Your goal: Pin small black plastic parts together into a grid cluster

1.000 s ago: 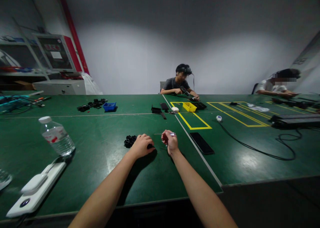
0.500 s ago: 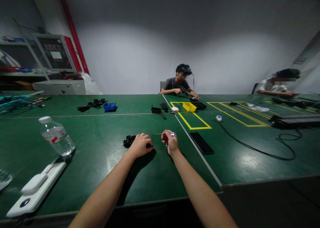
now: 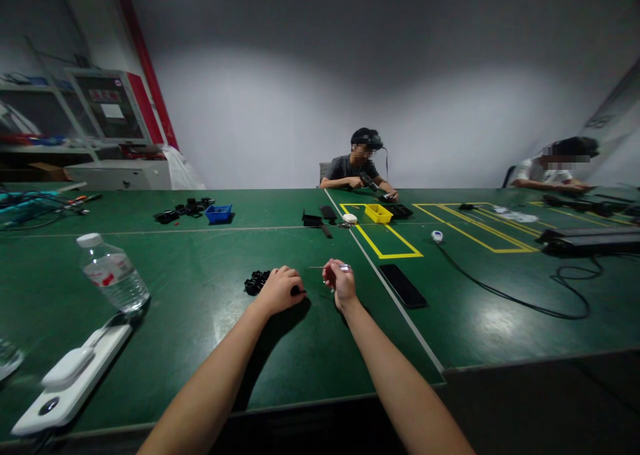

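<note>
Tabletop: green surface, items in separate groups

The tabletop [image 3: 175, 348] is green, crossed by pale lines and marked with yellow tape [image 3: 400, 256]. Near centre lies a cluster of small black parts [image 3: 255, 283]; to its right, a flat black phone [image 3: 403, 286]. At left, a clear bottle [image 3: 116, 278] stands near a white power strip [image 3: 35, 415]. Far side: blue bin [image 3: 219, 214] beside black pieces [image 3: 187, 208]; yellow bin [image 3: 379, 214].

Below mid-frame, a slim tool [image 3: 345, 268] with a thin shaft and shiny handle lies level in the right hand [image 3: 341, 284], tip leftward. Small black parts [image 3: 255, 283] sit clustered, partly hidden by the left hand [image 3: 280, 287], which grips a dark piece [image 3: 296, 290].
</note>
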Available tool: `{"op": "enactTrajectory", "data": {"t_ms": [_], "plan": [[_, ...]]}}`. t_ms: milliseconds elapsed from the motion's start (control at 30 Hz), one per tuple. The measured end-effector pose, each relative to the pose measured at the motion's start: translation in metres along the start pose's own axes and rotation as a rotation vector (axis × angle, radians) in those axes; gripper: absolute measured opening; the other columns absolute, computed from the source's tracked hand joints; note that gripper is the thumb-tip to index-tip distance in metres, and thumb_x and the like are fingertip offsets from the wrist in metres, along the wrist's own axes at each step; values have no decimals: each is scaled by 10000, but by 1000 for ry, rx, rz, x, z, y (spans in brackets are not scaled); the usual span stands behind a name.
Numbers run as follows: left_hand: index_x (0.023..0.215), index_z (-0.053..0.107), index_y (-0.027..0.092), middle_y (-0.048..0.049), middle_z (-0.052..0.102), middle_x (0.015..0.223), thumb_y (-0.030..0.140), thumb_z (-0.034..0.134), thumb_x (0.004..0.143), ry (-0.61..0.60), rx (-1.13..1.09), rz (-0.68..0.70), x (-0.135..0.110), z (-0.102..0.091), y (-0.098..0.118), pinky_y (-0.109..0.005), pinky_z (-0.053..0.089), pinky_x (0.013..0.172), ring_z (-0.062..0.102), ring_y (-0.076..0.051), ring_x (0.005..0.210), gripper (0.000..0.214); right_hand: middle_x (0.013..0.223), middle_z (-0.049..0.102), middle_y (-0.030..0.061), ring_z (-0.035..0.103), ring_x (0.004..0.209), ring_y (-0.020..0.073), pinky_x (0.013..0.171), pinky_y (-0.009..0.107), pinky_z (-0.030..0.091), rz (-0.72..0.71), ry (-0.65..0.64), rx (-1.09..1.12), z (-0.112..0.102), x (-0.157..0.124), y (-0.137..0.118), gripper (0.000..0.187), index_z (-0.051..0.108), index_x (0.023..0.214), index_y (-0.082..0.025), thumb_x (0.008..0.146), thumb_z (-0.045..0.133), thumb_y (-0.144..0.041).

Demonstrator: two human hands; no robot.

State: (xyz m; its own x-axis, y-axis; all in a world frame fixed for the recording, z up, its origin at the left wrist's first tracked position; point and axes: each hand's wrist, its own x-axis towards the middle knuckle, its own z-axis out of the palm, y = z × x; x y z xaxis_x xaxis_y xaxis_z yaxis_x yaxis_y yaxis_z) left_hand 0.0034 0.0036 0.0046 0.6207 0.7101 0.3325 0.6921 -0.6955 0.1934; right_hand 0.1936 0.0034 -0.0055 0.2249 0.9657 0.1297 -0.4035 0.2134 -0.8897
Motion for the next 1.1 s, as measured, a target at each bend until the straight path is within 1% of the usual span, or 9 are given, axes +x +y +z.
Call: {"op": "enactTrajectory", "data": {"t_ms": [167,267,400,533,633,733,900,967,1100], "plan": [[905,677,247,-37,650,970,423,612,855,18,-15,21,1,-5,2,-344,374,836,516,-221,984,194,508,571,-26,468,406,73,345,166,298,-12,-3,-7,-1,1,1,317,594,636,-174,710,697,-464],[953,679,249,-38,666,993,393,532,906,55,-37,15,1,-11,-4,-346,386,858,529,-213,989,211,513,573,-23,468,408,76,344,168,299,-11,-6,-7,-2,1,1,313,595,640,-176,715,696,-463],[975,688,241,-51,677,1027,353,497,912,135,-68,-94,-3,-21,-30,-364,402,914,541,-219,1013,230,518,574,-19,478,423,81,350,168,310,-5,-7,-2,-1,0,-1,303,599,637,-179,713,701,-454],[1005,685,248,-39,666,1097,298,520,853,201,-66,-243,-10,-26,-59,-393,401,973,532,-236,1076,230,519,574,-19,480,425,85,354,175,317,-7,-15,-14,0,-2,-3,303,601,633,-182,718,698,-455],[1054,677,247,-40,648,1153,219,501,787,177,-66,-313,-16,-26,-70,-419,399,997,522,-254,1116,321,516,574,-23,477,422,80,357,172,314,-7,-19,-10,0,-2,-3,302,600,633,-179,720,697,-451],[1100,665,242,-38,623,1212,151,472,698,116,-101,-353,-20,-24,-73,-427,393,1019,503,-262,1165,455,515,572,-26,480,424,78,359,167,310,-6,-22,-7,-1,-2,-3,304,598,634,-178,722,694,-453],[1154,655,238,-45,604,1264,151,492,631,-27,-142,-369,-23,-22,-75,-435,388,1044,490,-287,1207,554,513,571,-24,468,416,78,352,171,305,-5,-12,-12,0,-2,-4,311,596,629,-179,711,701,-460],[1147,659,226,-52,614,1248,148,490,628,-21,-147,-360,-23,-21,-76,-423,396,1044,506,-282,1195,551,512,573,-23,470,417,81,350,172,308,-6,-7,-13,0,-2,-4,314,594,630,-180,706,707,-464],[1108,673,201,-67,632,1207,140,466,639,44,-151,-348,-22,-16,-79,-403,405,1050,539,-259,1161,516,517,574,-24,475,423,83,357,175,322,-12,-13,-23,1,-3,-5,307,597,634,-181,714,701,-459]]}}
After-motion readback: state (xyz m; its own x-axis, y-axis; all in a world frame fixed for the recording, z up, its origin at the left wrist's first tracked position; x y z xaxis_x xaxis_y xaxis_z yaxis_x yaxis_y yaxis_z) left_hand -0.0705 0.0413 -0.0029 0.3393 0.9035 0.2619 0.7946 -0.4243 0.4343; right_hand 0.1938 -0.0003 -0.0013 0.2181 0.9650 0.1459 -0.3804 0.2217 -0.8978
